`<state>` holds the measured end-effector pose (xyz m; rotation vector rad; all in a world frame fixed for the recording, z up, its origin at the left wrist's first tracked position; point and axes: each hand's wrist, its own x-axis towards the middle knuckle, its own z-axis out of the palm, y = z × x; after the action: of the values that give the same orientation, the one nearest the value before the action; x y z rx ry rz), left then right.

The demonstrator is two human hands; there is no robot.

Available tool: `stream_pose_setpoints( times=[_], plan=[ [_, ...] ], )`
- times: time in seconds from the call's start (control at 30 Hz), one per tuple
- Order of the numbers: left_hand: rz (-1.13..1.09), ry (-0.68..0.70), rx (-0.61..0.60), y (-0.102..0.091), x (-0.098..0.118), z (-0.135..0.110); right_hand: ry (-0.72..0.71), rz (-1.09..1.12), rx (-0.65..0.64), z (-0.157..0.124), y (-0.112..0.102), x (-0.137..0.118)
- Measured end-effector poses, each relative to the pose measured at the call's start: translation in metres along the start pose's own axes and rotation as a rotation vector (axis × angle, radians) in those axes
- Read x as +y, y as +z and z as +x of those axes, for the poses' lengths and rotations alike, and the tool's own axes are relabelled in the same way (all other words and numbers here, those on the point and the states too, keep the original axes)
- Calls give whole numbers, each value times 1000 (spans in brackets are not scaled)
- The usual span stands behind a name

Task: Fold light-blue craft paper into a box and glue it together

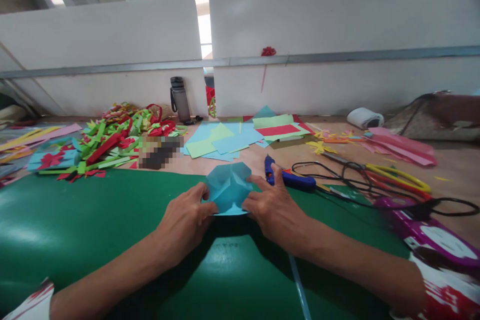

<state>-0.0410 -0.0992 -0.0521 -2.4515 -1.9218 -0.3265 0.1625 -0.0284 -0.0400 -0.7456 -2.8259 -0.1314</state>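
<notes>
A folded piece of light blue paper is held up just above the green mat, its creased faces open towards me. My left hand pinches its left edge between thumb and fingers. On the opposite side my right hand grips the right edge, with one finger raised. Just beyond the right hand lies a blue glue gun. A clear glue stick rests on the mat below the right forearm.
Green and red paper strips are heaped at the left. Coloured sheets lie behind the folded paper, near a grey bottle. At right are yellow-handled scissors, a black cord and a purple device.
</notes>
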Motion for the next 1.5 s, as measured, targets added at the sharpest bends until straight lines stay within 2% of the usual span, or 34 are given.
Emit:
stream_pose_setpoints(
  times=[0.13, 0.3, 0.7, 0.9, 1.2, 1.5],
  plan=[
    [146, -22, -72, -2, 7, 3, -17, -140, -33, 2, 3, -3],
    [289, -25, -131, -2, 12, 4, 10, -131, -38, 3, 5, -3],
    [243, -31, -246, -9, 16, 7, 112, -106, -203, 9, -4, -10],
    [141, -101, -219, -11, 18, 12, 106, -120, -264, 13, -9, -9],
    [69, -119, -189, -16, 15, 12, 175, -10, -150, 12, -7, -3],
    [-146, -107, -64, -10, 7, 9, 174, -60, -183, 16, -7, -3]
  ],
)
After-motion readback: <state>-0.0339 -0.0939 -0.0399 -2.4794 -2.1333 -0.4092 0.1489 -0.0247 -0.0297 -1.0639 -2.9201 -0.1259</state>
